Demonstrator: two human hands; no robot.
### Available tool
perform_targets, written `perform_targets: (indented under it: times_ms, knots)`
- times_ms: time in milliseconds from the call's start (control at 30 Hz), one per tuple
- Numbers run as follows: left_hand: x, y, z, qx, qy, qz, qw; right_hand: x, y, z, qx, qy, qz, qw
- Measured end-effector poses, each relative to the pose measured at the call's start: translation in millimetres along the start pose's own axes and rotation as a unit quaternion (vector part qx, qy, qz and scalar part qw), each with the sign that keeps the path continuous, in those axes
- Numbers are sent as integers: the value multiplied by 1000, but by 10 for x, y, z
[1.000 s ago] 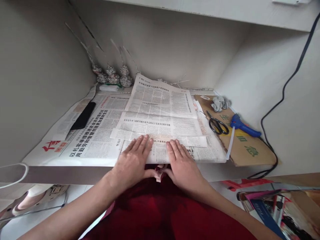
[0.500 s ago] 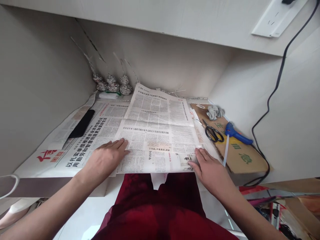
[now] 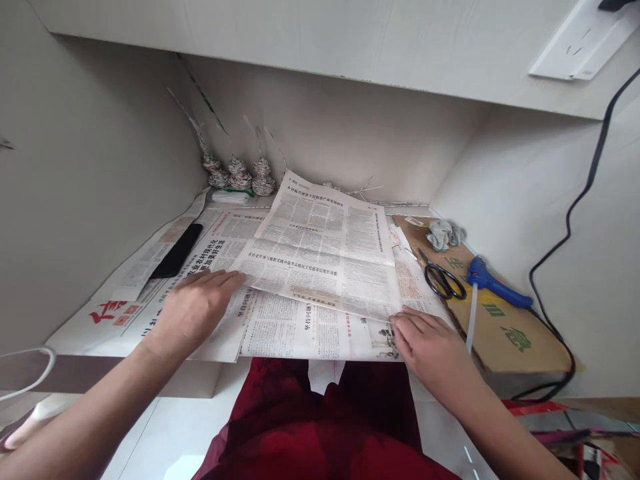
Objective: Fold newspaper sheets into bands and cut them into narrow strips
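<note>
A creased newspaper sheet (image 3: pixel 320 247) lies askew over other newspapers, its far edge resting close to the back wall. My left hand (image 3: pixel 197 310) pinches its near left corner, with the thumb hidden beneath. At the near right corner, my right hand (image 3: pixel 433 343) has its fingers closed on the edge. Between the two hands the near edge looks slightly raised. Below it a printed newspaper page (image 3: pixel 320 333) shows along the front of the worktop.
To the left lies a black phone-like slab (image 3: pixel 177 250). Several woven paper gourds (image 3: pixel 263 177) stand at the back. On the right, black-handled scissors (image 3: pixel 444 280), a blue glue gun (image 3: pixel 495 283) and a crumpled grey cloth (image 3: pixel 444 235) rest by flattened cardboard (image 3: pixel 500 347). A black cable (image 3: pixel 567 227) hangs there.
Both hands have gone from lying nearly flat on the paper to pinching the sheet's near corners. The near edge has shifted away from me and lifted, baring more print below. The view has shifted.
</note>
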State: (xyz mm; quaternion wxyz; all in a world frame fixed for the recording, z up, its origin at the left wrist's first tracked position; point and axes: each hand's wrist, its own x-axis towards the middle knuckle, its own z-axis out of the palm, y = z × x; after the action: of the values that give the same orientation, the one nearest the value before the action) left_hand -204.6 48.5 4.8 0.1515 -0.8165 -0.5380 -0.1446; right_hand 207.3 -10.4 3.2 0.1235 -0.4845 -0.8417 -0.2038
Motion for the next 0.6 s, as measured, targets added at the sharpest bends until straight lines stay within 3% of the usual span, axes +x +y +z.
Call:
perform_targets:
  times_ms: [133, 200, 233, 267, 300, 367, 400, 433, 500, 600]
  knots:
    - [-40, 116, -188, -97, 65, -163, 980, 50, -270, 58, 55, 35, -4, 998]
    - [-101, 343, -335, -198, 72, -255, 944, 60, -373, 91, 82, 53, -2, 995]
    - [-141, 485, -393, -297, 50, -281, 911, 64, -410, 102, 96, 61, -3, 993]
    - [-181, 637, -433, -426, -14, -289, 857, 67, -440, 107, 109, 68, -6, 992]
    - [-218, 791, -448, -548, -110, -287, 778, 71, -463, 108, 122, 73, -9, 990]
    - [-259, 1081, -414, -705, -277, -272, 593, 81, -503, 99, 146, 83, -19, 986]
    - [-258, 1206, -374, -752, -313, -268, 514, 87, -526, 94, 157, 88, -25, 983]
    - [-241, 1314, -327, -786, -317, -271, 456, 95, -552, 89, 166, 93, -32, 981]
    - [-170, 1480, -243, -829, -295, -281, 384, 112, -612, 81, 184, 101, -54, 976]
    - [-33, 1628, -183, -846, -249, -310, 356, 144, -656, 39, 209, 100, -92, 969]
